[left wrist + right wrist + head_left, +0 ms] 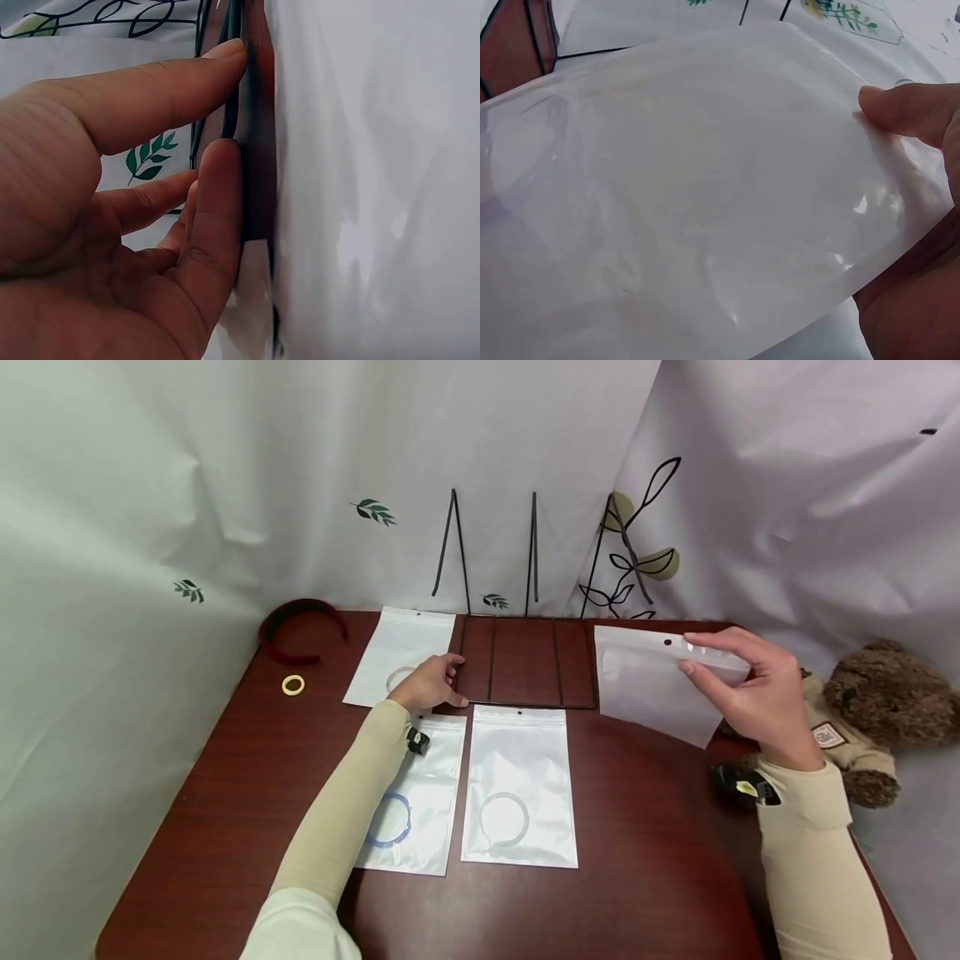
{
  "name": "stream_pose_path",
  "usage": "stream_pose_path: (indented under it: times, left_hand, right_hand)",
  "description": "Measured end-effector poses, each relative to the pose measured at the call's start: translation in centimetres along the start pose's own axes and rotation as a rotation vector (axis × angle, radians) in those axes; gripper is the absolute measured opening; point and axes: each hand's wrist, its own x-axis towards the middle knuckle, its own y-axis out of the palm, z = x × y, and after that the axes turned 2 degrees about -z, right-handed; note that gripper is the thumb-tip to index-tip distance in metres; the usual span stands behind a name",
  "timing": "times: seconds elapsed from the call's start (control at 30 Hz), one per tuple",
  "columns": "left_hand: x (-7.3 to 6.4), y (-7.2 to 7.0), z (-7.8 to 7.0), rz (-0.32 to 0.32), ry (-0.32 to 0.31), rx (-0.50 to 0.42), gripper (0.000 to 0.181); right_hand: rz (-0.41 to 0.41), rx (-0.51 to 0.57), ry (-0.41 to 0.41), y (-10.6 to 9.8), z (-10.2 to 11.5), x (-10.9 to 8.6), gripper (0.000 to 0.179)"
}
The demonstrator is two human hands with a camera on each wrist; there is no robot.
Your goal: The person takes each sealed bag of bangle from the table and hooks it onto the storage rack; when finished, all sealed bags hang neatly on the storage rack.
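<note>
Right hand (765,693) pinches a white pouch (651,683); left hand (431,683) touches a wire rack (558,660).

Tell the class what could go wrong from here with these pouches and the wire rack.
The held pouch could slip: the right hand pinches it only near its top edge. The left hand is at the left side of the wire rack, so a nudge might shift it. The left sleeve reaches over the front-left pouch and could drag it.
</note>
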Motion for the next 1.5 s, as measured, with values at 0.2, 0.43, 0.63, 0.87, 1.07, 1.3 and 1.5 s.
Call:
stream_pose_path:
  times: [0.2, 0.43, 0.63, 0.87, 1.07, 1.3, 1.5]
  left_hand:
    - [-0.2, -0.2, -0.3, -0.006, -0.011, 0.001, 0.089]
    - [-0.2, -0.3, -0.4, 0.001, -0.017, -0.017, 0.09]
    - [0.1, -0.1, -0.1, 0.006, -0.027, -0.032, 0.091]
    - [0.3, 0.0, 0.2, 0.007, -0.023, -0.041, 0.09]
    - [0.2, -0.1, 0.1, 0.003, -0.02, -0.041, 0.09]
    - [0.4, 0.0, 0.1, 0.013, -0.016, -0.02, 0.09]
    - [0.3, 0.0, 0.0, 0.021, -0.026, -0.021, 0.09]
  right_hand:
    - [-0.05, 0.044, 0.01, 0.3, 0.1, 1.4, 0.031]
    - [-0.073, 0.078, 0.051, 0.8, 0.2, 2.8, 0.03]
    - [-0.091, 0.158, 0.12, 1.9, -0.4, 3.9, 0.028]
    - [-0.109, 0.167, 0.143, 2.9, -1.6, 4.7, 0.026]
    - [-0.125, 0.114, 0.156, 3.7, -3.0, 5.8, 0.025]
    - [-0.168, 0.1, 0.189, 4.6, -4.7, 7.1, 0.026]
    - [-0.179, 0.089, 0.228, 5.5, -5.9, 8.9, 0.025]
